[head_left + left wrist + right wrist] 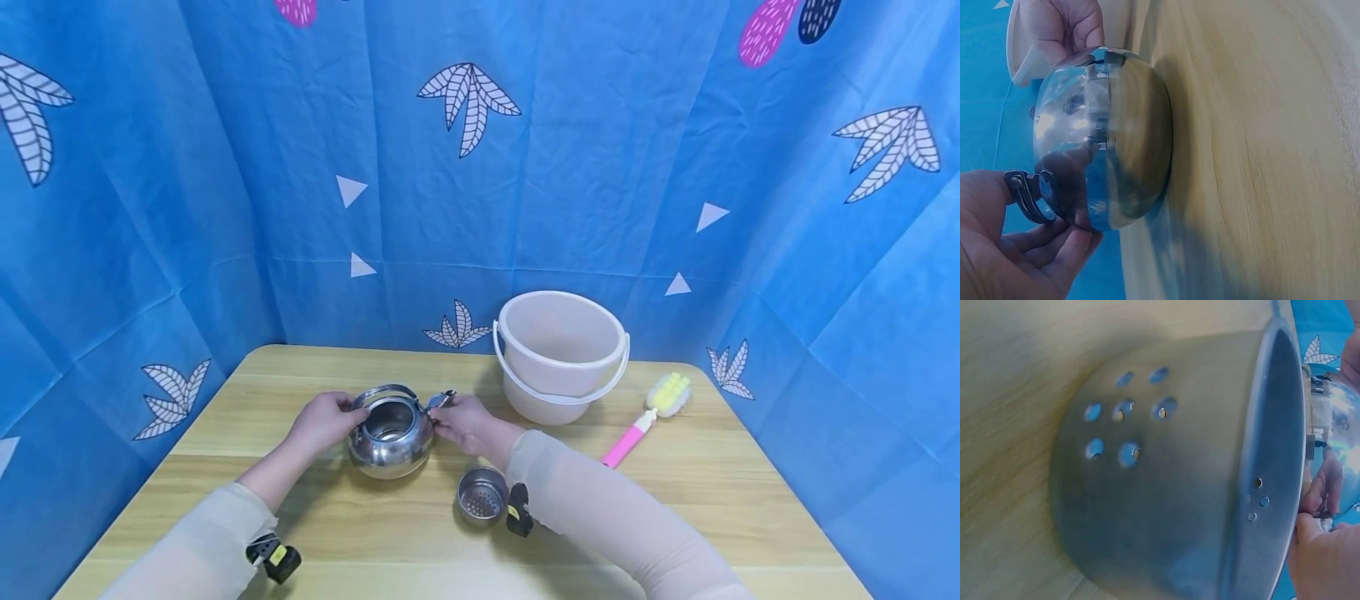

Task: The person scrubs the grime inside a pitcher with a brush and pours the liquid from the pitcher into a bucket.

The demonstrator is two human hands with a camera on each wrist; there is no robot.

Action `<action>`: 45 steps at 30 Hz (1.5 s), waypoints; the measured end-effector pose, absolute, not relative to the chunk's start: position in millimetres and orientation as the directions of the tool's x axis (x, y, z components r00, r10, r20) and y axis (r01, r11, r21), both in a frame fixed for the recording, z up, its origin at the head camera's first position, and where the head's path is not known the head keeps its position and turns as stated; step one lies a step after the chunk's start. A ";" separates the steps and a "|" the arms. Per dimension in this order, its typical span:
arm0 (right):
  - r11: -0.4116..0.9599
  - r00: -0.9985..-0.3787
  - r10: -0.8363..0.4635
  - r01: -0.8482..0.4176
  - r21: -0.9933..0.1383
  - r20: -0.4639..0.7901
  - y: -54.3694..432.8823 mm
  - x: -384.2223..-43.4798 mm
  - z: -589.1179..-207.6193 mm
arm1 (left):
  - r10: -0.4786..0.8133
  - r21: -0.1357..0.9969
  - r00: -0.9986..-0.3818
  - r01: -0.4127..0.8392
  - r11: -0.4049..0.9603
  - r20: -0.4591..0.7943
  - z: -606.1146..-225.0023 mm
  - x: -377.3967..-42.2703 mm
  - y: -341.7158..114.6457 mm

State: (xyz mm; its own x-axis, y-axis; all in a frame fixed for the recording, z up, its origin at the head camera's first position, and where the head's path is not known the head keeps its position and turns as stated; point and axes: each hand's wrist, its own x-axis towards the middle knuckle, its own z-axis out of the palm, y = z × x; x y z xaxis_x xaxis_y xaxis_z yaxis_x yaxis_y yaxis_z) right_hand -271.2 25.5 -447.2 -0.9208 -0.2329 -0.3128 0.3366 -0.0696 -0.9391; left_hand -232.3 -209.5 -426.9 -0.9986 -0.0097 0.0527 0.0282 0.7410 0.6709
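Note:
A shiny stainless steel teapot (pixel 392 457), its top uncovered, stands on the wooden table between both hands. My left hand (pixel 328 423) grips its left side; in the left wrist view the thumb lies at the handle's hinge (pixel 1025 195) and the fingers bend under the round body. On the other side my right hand (pixel 467 423) pinches the teapot around its spout (pixel 441 402). Nearer the front, a metal tea strainer (pixel 482 498) with small holes sits upright below the right wrist. It fills much of the right wrist view, partly covering the right hand (pixel 1329 556).
A white bucket (pixel 551 379) with its handle hanging down in front stands at the back, right of the teapot. To its right lies a sponge brush (pixel 633 433) with a pink handle, partly behind the right sleeve. Blue patterned cloth (pixel 450 208) encloses the table's back and sides.

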 end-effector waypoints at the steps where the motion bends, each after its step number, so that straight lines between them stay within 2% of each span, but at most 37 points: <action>1: -0.069 -0.921 -0.231 0.338 -0.939 -0.315 25.5 -271.3 -447.5 | -0.009 0.671 -0.999 0.027 0.741 0.050 -426.8 -232.3 -209.3; 23: -0.046 -0.906 -0.245 0.367 -0.929 -0.345 27.0 -275.2 -445.9 | -0.023 0.652 -0.999 0.002 0.758 0.030 -422.9 -231.5 -208.4; 45: -0.038 -0.909 -0.280 0.330 -0.943 -0.307 43.7 -267.0 -442.5 | -0.029 0.663 -0.999 0.001 0.748 0.035 -419.3 -228.5 -205.7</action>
